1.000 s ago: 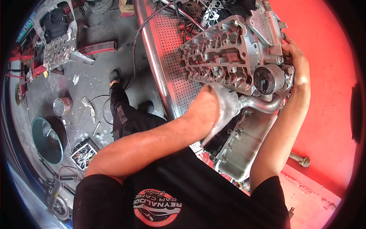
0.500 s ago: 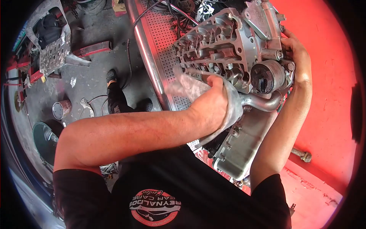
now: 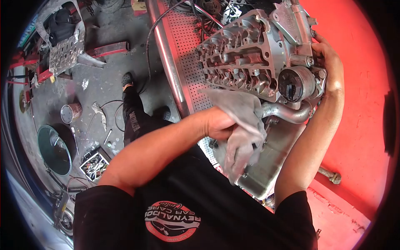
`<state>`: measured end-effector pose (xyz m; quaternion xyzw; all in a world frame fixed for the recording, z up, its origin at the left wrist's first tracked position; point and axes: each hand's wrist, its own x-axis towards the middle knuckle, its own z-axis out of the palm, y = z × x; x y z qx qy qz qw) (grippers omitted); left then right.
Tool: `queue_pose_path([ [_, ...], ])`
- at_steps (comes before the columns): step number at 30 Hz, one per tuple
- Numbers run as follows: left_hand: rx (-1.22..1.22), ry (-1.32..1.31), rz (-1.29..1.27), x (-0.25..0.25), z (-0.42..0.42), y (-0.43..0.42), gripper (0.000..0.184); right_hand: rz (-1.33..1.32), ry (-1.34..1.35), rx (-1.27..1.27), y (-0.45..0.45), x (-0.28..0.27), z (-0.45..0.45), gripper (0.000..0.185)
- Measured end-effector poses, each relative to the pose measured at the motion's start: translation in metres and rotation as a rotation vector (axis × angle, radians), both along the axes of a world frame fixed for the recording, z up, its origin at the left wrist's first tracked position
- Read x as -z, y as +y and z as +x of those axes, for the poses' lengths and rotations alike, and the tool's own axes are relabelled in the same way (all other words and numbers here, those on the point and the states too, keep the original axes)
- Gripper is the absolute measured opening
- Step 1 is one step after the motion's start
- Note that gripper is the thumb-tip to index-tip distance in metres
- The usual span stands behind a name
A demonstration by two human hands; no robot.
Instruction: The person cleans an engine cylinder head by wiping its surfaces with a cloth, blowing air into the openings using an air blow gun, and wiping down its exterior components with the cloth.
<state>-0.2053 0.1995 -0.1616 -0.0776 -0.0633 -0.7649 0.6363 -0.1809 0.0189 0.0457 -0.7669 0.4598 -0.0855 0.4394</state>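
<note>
My left hand (image 3: 220,123) is closed around a grey rag (image 3: 246,118), which hangs in loose folds over my fingers and hides part of them. The rag is just in front of an engine with a bare metal cylinder head (image 3: 237,54), its valve recesses facing up. My right hand (image 3: 331,62) is curved around the engine's far right side, by a metal housing (image 3: 287,25); its fingertips are partly hidden. A black-faced round fitting (image 3: 296,84) and a bent metal pipe (image 3: 291,112) lie between my hands. Below them is a smooth metal cover (image 3: 279,146).
The engine is on a perforated metal bench with a tubular rail (image 3: 166,58). A red surface (image 3: 354,104) lies to the right. On the floor are a worn chair (image 3: 66,54), a green tub (image 3: 54,150), a bucket (image 3: 71,113), a tool box (image 3: 95,166) and a hose.
My left hand has pulled the rag back from the cylinder head's near edge, toward my body. The view has shifted slightly; my right hand keeps its place on the engine.
</note>
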Motion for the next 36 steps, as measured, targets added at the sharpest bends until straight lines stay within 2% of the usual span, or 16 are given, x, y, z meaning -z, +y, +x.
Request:
queue_pose_path([
  [6,-0.248,-0.037,0.400,0.047,0.011,0.085,0.051,-0.078,-0.034,-0.053,-0.001,0.001,-0.002,0.059],
  [7,-0.387,-0.768,0.349,0.041,0.025,0.094,0.053,-0.071,-0.029,-0.072,0.000,0.002,-0.001,0.059],
  [9,-0.957,-2.169,0.263,0.025,0.026,0.111,0.043,0.039,-0.047,-0.081,-0.006,0.001,-0.002,0.069],
  [13,-1.310,-2.270,0.433,0.019,-0.006,0.067,0.018,-0.016,0.036,-0.120,-0.028,0.002,-0.004,0.065],
  [14,-1.184,-1.897,0.410,0.021,-0.012,0.053,0.016,0.039,-0.006,-0.106,-0.019,0.002,-0.003,0.064],
  [16,-1.040,-1.445,0.363,0.020,-0.019,0.032,0.014,0.007,0.005,-0.095,-0.015,0.001,-0.001,0.065],
  [18,-1.033,-1.344,0.357,0.015,-0.024,0.025,0.014,-0.020,0.024,-0.075,-0.012,0.001,-0.002,0.065],
  [22,-1.111,-1.892,0.134,-0.008,-0.001,0.020,0.016,0.018,0.016,-0.062,0.002,0.002,0.004,0.066],
  [23,-1.124,-1.883,0.134,-0.024,0.007,0.022,0.016,0.023,0.001,-0.051,0.004,0.001,0.005,0.066],
  [25,-1.003,-2.601,0.218,-0.053,0.013,0.031,0.016,0.051,0.002,-0.077,-0.001,0.001,0.004,0.066],
  [27,-1.069,-2.788,0.182,-0.043,0.003,0.023,0.016,0.033,-0.003,-0.062,-0.003,0.002,0.003,0.065],
  [30,-0.847,-2.804,-0.409,-0.035,0.002,0.008,0.018,-0.006,0.013,-0.043,-0.004,0.002,0.002,0.065],
  [32,-0.394,-2.934,-0.660,-0.072,0.047,0.009,0.022,0.003,-0.004,-0.030,-0.005,0.004,0.001,0.065],
  [33,-0.397,-2.938,-0.662,-0.067,0.052,0.007,0.022,0.008,-0.012,-0.031,-0.007,0.003,0.001,0.065],
  [35,-0.787,-3.016,-0.791,-0.051,0.060,0.008,0.021,0.036,-0.016,-0.047,-0.010,0.000,0.001,0.065],
  [36,-0.532,-2.959,-0.664,-0.057,0.053,-0.001,0.018,0.068,-0.016,-0.055,-0.011,0.001,0.001,0.065],
])
